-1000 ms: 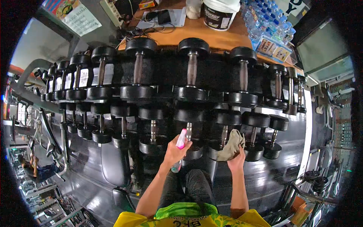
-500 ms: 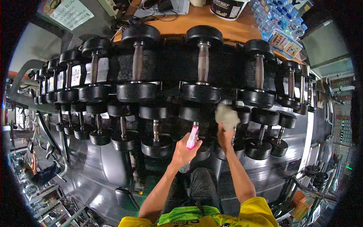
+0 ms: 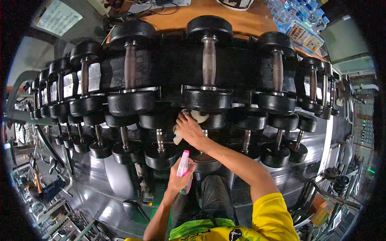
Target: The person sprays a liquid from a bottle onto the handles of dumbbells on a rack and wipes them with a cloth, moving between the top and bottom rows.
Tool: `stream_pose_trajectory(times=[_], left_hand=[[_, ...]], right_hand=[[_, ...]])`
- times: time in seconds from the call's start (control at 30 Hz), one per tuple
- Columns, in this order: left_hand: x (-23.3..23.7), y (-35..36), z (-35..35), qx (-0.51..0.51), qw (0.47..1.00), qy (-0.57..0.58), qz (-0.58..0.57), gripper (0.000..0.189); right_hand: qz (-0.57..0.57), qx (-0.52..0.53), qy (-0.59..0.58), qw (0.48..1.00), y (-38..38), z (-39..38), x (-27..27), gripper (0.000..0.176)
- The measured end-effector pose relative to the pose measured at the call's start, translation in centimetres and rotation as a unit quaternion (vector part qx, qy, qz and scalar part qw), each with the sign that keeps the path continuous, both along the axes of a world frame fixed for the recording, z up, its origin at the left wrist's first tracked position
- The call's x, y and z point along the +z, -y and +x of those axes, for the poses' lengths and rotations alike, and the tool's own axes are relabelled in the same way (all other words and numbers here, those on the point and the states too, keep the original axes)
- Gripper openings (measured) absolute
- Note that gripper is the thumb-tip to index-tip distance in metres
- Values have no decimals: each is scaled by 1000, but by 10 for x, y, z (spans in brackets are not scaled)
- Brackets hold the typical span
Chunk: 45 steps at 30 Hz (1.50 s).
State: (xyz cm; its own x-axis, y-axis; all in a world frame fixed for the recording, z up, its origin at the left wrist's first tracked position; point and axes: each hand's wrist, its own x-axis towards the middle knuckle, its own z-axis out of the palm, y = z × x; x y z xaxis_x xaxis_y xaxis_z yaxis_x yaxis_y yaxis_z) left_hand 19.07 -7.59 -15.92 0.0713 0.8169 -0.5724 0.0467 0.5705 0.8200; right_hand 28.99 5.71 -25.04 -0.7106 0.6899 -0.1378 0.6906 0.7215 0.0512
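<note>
Spray bottle of white-and-pink plastic (image 3: 183, 164) points its head forward, long axis running front to back, gripped in the left hand (image 3: 177, 180); beyond, the right hand (image 3: 189, 127), farther right half a second earlier, clutches a bunched beige cloth (image 3: 200, 116) at a round-headed black dumbbell (image 3: 217, 121).

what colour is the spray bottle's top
The spray bottle's top is white and pink, clearest in the head view.
</note>
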Motion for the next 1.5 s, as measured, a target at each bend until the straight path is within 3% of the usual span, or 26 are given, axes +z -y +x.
stream_pose_trajectory(times=[0.03,0.07,0.13,0.2,0.27,0.33,0.37,0.4,0.47,0.5,0.57,0.6,0.67,0.73,0.8,0.87,0.93,1.0,1.07,1.1,1.13,1.2,1.23,1.3,1.33,1.5], left_hand=[[0,-1,-3,-11,1000,14,20,14],[1,-2,-3,-13,1000,16,21,14],[4,-3,-6,-14,1000,4,6,14],[6,-3,-8,-22,1000,2,12,14],[5,-2,-9,-28,999,1,18,13],[3,0,-10,-31,999,9,13,14],[4,0,-10,-33,999,10,14,14],[4,0,-9,-28,999,16,15,14],[9,1,-7,-25,999,21,13,15],[13,-2,-5,-23,999,10,26,15],[14,-1,-2,-26,999,0,33,15],[12,-1,-2,-18,1000,14,0,14],[9,-1,-1,-13,999,29,-34,14],[6,-3,-2,-44,999,3,4,14],[10,-6,-3,-70,997,-21,18,14],[12,-6,-1,13,999,35,-20,14],[8,-6,-3,1,1000,21,-11,15],[1,-2,-6,-8,1000,7,0,15],[-7,3,-9,1,1000,17,1,17],[-6,3,-8,2,1000,17,2,17],[-4,3,-5,17,999,34,-12,17],[-3,3,-5,34,998,50,-26,17],[-3,4,-4,26,998,47,-34,16],[-6,7,-4,19,998,43,-41,16],[-12,11,-6,3,999,28,-26,16],[-4,7,1,-2,1000,27,-4,16]], right_hand=[[20,1,-69,997,4,13,3,25],[21,-1,-67,998,8,30,6,25],[6,-41,-257,966,17,63,26,28],[-38,-157,-268,950,35,95,10,27],[30,-391,-462,795,46,109,-13,33],[-134,-502,-555,650,52,118,-23,34],[-155,-567,-507,630,59,116,-29,28],[-155,-567,-508,630,58,111,-34,28],[4,-461,-484,744,56,102,-43,25],[136,-387,-433,803,48,92,-29,27],[19,-266,-292,918,34,71,-5,32],[16,-258,-202,945,29,51,8,34],[-14,-112,-249,962,16,25,12,29],[36,-93,-174,980,14,13,0,29],[14,-108,-230,967,19,27,6,27],[-9,-114,-284,952,27,48,11,25],[-7,-239,-305,922,46,69,4,43],[34,-364,-405,838,53,86,-11,43],[24,-521,-466,715,42,96,-16,35],[-80,-546,-457,698,40,111,-35,30],[-193,-596,-474,618,29,113,-10,35],[-16,-468,-392,792,28,126,-80,31],[-18,-468,-391,792,20,128,-77,31],[-181,-532,-448,695,3,133,-70,31],[-224,-534,-436,689,-6,137,-65,31],[-283,-446,-241,814,-68,158,-44,31]])
